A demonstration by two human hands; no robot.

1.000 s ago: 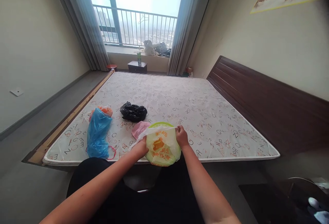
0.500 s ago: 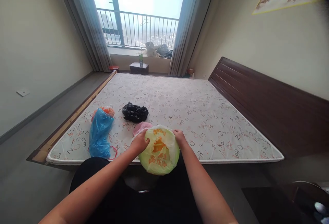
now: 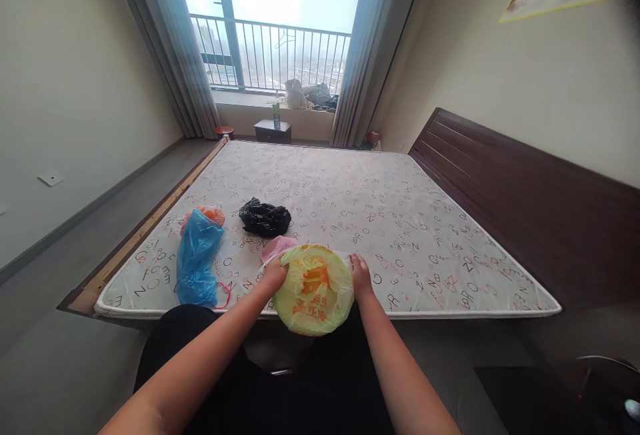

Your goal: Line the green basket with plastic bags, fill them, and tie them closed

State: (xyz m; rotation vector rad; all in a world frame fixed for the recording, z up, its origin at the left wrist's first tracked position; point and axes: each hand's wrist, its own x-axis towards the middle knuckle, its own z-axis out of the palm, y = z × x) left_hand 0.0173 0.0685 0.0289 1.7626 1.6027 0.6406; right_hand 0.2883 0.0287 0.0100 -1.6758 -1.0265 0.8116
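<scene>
A round, flat disc in a thin, translucent plastic bag [image 3: 314, 290] with orange print sits at the near edge of a letter-patterned mattress [image 3: 400, 235]. The bag covers its yellow-green face. My left hand [image 3: 275, 274] grips the disc's left edge, and my right hand [image 3: 361, 276] holds its right edge. Just beyond my left hand lies a pink cloth [image 3: 277, 247]. Farther left are a blue plastic bag [image 3: 197, 258] and an orange bag [image 3: 203, 216], partly under it. A crumpled black plastic bag [image 3: 265, 217] lies beyond the cloth.
A red cord [image 3: 223, 296] trails beside the blue bag. A dark wooden headboard [image 3: 520, 208] runs along the right side. A dark surface [image 3: 530, 402] sits at lower right. Beyond the mattress stand a small cabinet [image 3: 273, 131] and a railed window [image 3: 270, 55].
The bag's mouth no longer stretches across the top with the green rim showing; the bag now covers the disc's face. My hands have moved down to its sides.
</scene>
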